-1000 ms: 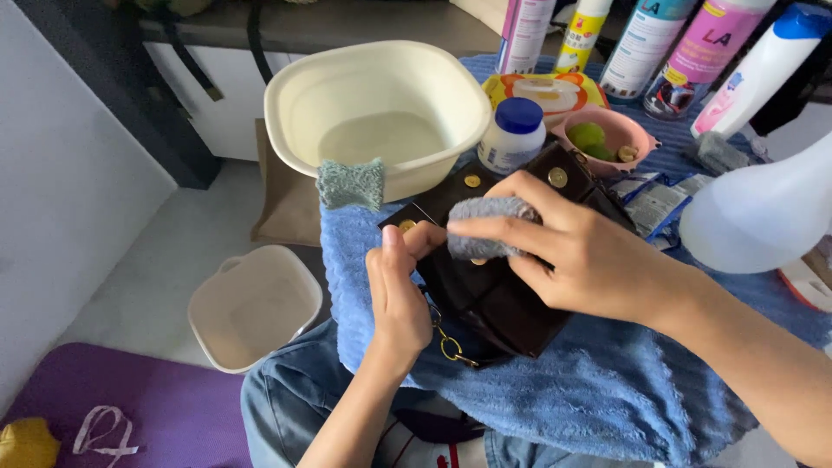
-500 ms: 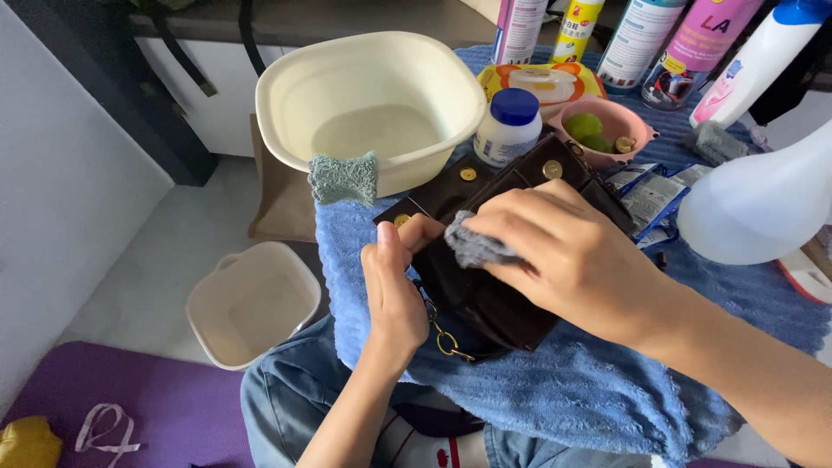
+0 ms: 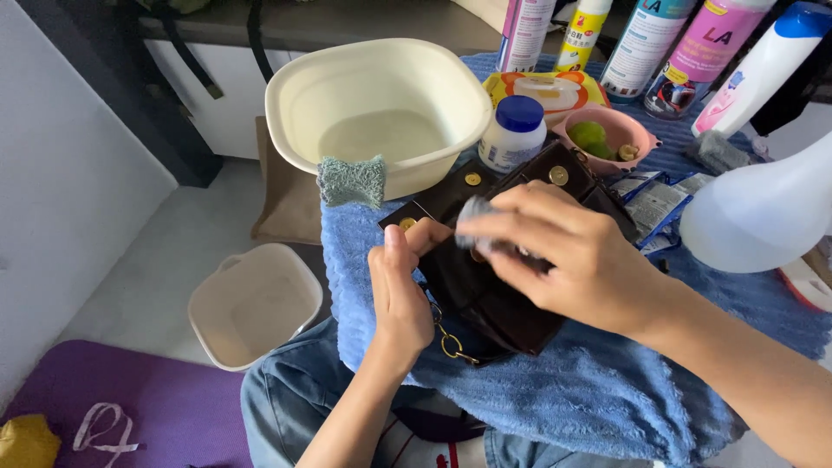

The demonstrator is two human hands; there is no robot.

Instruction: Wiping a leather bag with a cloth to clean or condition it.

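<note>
A dark brown leather bag (image 3: 494, 299) with gold studs and a gold chain lies on a blue towel (image 3: 572, 390) across my lap and the table. My left hand (image 3: 400, 290) grips the bag's left edge, thumb on top. My right hand (image 3: 555, 251) presses a small grey cloth (image 3: 475, 215) against the bag's upper face; the cloth is blurred and mostly hidden under my fingers.
A cream basin (image 3: 381, 108) holding water stands behind the bag, a teal sponge (image 3: 351, 179) on its rim. A white jar with blue lid (image 3: 513, 132), a pink bowl (image 3: 607, 139), a wipes pack (image 3: 542, 87), several spray bottles and a large translucent bottle (image 3: 763, 212) crowd the back right. A small cream tub (image 3: 256, 303) sits on the floor.
My right hand has slid the grey cloth leftward and down over the bag's face. My left hand keeps its grip on the bag's edge.
</note>
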